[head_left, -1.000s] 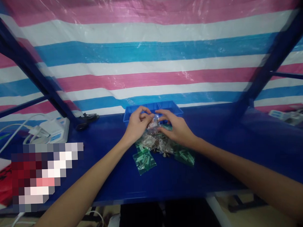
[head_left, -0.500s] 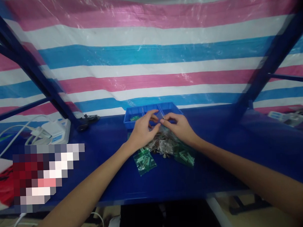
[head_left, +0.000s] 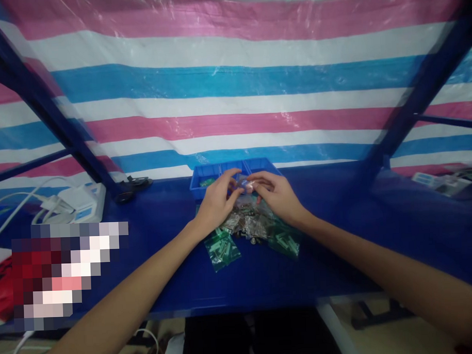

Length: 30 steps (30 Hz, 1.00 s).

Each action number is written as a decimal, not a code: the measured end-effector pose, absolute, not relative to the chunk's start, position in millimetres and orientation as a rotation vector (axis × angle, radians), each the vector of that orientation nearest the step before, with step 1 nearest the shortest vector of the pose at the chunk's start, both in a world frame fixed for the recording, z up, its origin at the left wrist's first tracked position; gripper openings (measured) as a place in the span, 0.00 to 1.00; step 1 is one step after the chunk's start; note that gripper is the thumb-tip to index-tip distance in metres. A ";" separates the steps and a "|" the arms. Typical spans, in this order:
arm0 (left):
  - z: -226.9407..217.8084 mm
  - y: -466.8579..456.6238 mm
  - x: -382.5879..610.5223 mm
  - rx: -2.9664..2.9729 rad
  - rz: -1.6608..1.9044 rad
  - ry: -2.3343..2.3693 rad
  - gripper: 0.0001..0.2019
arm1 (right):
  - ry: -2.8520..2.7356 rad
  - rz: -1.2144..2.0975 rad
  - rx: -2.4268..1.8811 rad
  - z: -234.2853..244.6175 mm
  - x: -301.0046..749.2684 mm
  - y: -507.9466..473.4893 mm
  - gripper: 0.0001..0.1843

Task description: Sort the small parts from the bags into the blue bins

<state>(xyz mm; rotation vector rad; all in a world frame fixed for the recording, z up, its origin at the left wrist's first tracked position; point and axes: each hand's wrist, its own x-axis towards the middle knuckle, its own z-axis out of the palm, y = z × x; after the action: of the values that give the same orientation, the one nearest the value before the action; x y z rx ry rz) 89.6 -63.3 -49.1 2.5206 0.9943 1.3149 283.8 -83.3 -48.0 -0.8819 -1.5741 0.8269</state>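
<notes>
Left hand [head_left: 217, 202] and right hand [head_left: 280, 198] pinch a small, clear plastic bag [head_left: 247, 186], contents indistinct, above the far side of a loose heap of silvery, clear plastic packets [head_left: 256, 226]; a slackened pinch could lose it among them.

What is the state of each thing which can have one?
Upper clear bag: held, sealing unclear
Right hand: closed on that bag
Left hand: curled at that bag, grip unclear
Blue tray: upright, green items inside
Left green bag: lying down, pieces inside
Striped sheet: hanging, wrinkled
</notes>
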 end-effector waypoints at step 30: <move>-46.3 -62.6 82.4 2.851 0.982 1.091 0.11 | -1.543 0.619 -1.371 -29.7 320.1 -60.6 0.13</move>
<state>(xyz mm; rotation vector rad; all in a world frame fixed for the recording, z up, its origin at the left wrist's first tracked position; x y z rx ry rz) 82.4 -62.6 -46.3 2.8506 1.0913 0.9821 320.1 -60.6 -29.7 -1.3712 -1.5427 0.6194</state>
